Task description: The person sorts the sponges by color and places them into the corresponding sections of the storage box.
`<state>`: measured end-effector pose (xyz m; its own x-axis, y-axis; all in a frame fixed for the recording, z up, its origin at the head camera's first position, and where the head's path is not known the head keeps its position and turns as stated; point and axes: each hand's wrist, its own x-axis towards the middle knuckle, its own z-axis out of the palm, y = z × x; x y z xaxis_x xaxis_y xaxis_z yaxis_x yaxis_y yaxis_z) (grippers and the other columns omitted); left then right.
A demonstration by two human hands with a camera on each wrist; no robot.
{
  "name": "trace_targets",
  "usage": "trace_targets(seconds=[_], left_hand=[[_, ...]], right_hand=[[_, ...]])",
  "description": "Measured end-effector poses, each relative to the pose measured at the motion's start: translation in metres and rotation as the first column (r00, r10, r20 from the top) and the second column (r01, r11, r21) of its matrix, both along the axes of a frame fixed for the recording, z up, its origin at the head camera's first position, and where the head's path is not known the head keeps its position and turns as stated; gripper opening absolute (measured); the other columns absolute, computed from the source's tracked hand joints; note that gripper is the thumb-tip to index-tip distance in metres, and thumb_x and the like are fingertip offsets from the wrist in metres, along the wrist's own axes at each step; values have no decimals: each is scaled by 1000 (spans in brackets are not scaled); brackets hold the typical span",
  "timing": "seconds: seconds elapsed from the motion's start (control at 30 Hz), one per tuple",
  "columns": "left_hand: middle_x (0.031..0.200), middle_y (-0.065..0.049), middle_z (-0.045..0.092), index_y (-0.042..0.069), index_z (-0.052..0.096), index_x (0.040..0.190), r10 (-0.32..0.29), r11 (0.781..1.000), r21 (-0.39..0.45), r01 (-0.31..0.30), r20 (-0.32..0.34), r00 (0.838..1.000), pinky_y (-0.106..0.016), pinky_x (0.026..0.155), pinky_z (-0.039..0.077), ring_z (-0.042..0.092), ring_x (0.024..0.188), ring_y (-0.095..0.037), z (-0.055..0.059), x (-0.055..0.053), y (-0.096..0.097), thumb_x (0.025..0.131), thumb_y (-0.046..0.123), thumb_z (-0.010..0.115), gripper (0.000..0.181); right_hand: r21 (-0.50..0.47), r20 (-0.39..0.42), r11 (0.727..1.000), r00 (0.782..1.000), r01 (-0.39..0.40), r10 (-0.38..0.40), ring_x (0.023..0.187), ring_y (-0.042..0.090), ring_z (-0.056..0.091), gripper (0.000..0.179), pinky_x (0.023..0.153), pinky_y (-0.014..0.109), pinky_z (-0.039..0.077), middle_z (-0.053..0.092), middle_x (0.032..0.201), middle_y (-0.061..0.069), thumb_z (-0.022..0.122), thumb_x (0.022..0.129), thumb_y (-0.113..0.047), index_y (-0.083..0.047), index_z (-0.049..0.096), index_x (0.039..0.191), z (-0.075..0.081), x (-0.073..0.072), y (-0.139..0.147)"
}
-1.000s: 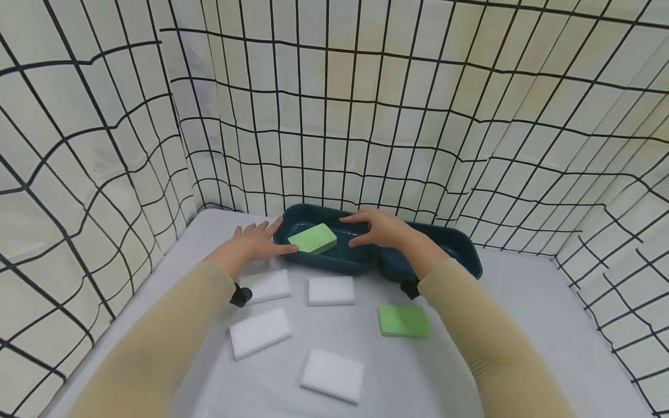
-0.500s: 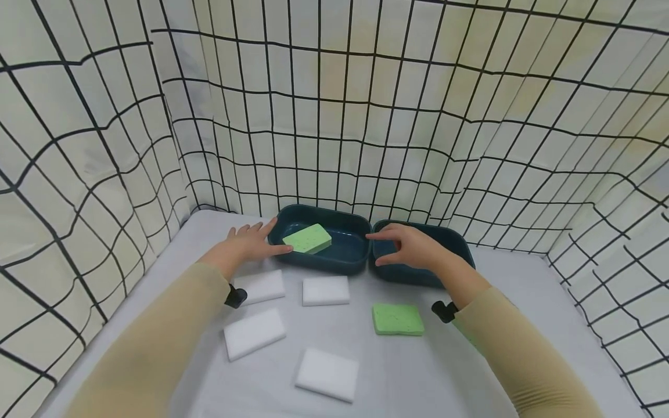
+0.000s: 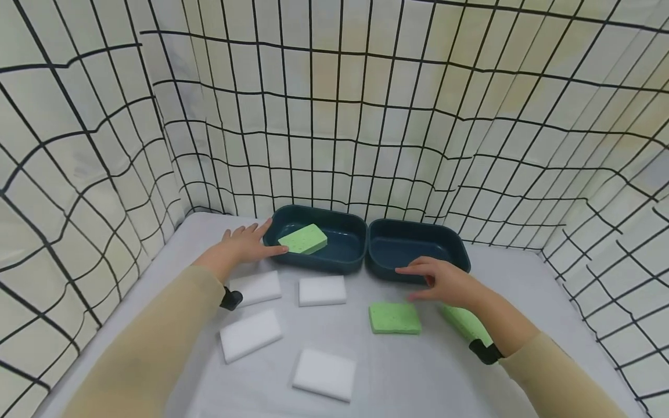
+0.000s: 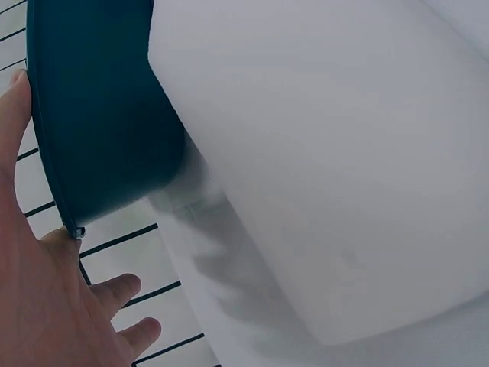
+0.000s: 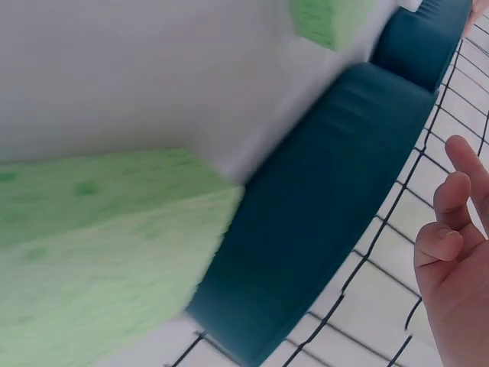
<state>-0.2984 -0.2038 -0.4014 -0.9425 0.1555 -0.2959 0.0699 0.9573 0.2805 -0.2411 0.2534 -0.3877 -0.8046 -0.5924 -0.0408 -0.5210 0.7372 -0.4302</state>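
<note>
My left hand [image 3: 238,246] rests its spread fingers on the left end of a dark teal tray [image 3: 340,266]; the left wrist view shows its thumb and a finger touching the rim [image 4: 52,180]. A green sponge [image 3: 304,238] lies tilted inside this tray. My right hand [image 3: 444,283] is above the table in front of a second teal tray [image 3: 413,229], fingers loosely bent and holding nothing. Just below its fingers lies a green sponge [image 3: 394,319]. Another green sponge [image 3: 467,324] is under the right wrist, partly hidden by the forearm.
Several white sponges [image 3: 322,291] lie on the white table to the left and in front of the trays. Black wire mesh [image 3: 324,116] backed with pale cloth encloses the table at the back and both sides.
My right hand has moved from over the left tray, across the right tray, towards the green sponges in front. The left hand stays at the left tray's rim.
</note>
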Motion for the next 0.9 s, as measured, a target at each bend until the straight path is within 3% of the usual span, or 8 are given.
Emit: trace_targets(seconds=[0.17,0.4,0.63,0.9], left_hand=[[160,-31,10,13,0,160,8,1000,-2,-8,-4,1000,-71,112,-2,5,144,-55,-2,0,-4,82,87,39,114],[159,-32,10,12,2,160,12,1000,15,-12,0,1000,-71,112,-2,5,143,-56,2,4,-4,83,84,41,113],[159,-32,10,12,0,160,2,1000,18,-2,2,1000,-71,112,-2,5,143,-56,4,4,-2,85,82,42,111],[159,-33,11,12,0,160,-9,1000,3,9,0,1000,-71,112,-1,6,143,-57,3,3,1,85,83,41,111]], right_hand=[[-2,14,999,999,44,-44,83,16,51,61,65,26,44,59,126,-6,82,78,-45,-33,63,135,-4,12,10],[-6,36,1000,999,18,-18,83,20,53,60,63,27,44,60,124,-1,82,79,-43,-29,64,135,-9,19,11],[67,52,997,998,-29,26,83,18,54,60,66,25,46,60,124,-5,82,79,-45,-27,65,133,-24,23,7],[180,-17,980,996,-85,89,105,16,59,60,80,32,52,61,126,-5,83,76,-48,-32,66,131,-37,26,5]])
